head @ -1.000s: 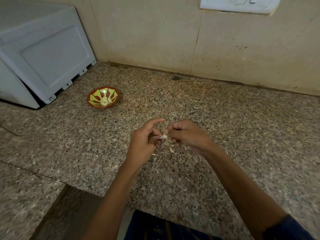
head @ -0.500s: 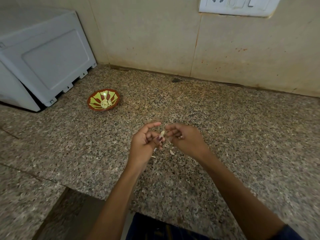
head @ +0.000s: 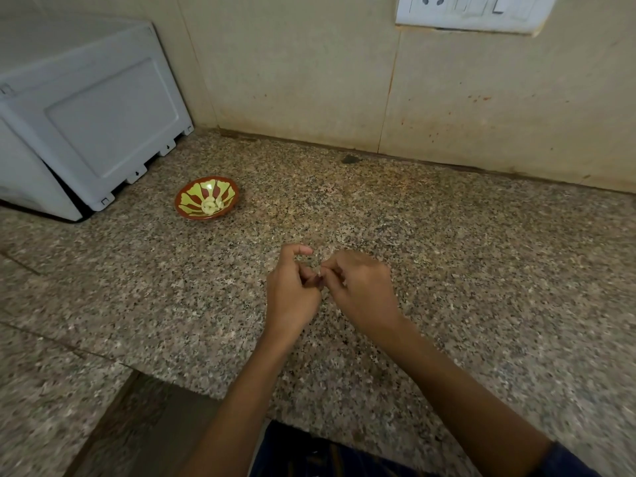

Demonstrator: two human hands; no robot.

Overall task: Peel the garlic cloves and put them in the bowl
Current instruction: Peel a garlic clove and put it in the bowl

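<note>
Bench [head: 447, 270]: speckled granite, polished, grey-brown with black flecks; a seam line runs across its left part. Wall behind: beige tiles, matt, with small reddish spots. A white switch plate [head: 471, 10] sits at the top of the wall. A white plastic appliance [head: 86, 108] with a recessed rectangular panel stands at far left.

Bowl [head: 206, 197]: small, round and shallow, red-brown rim, yellow-green radial pattern inside. Pale peeled garlic cloves [head: 210, 205] lie heaped at its bottom.

Left hand [head: 292, 290]: fingers curled inward, index finger arched above the rest, fingertips turned toward the right hand. Right hand [head: 361, 287]: fingers curled, thumb and fingertips drawn together at its left edge. The two hands meet fingertip to fingertip above the middle of the bench.

Garlic clove [head: 320, 272]: only a small pale sliver shows, pinched between the fingertips of both hands; its shape and how much skin it carries cannot be made out, as it is mostly hidden.

The bowl stands well apart from the hands, to their left and farther back, just beside the appliance's front corner.
</note>
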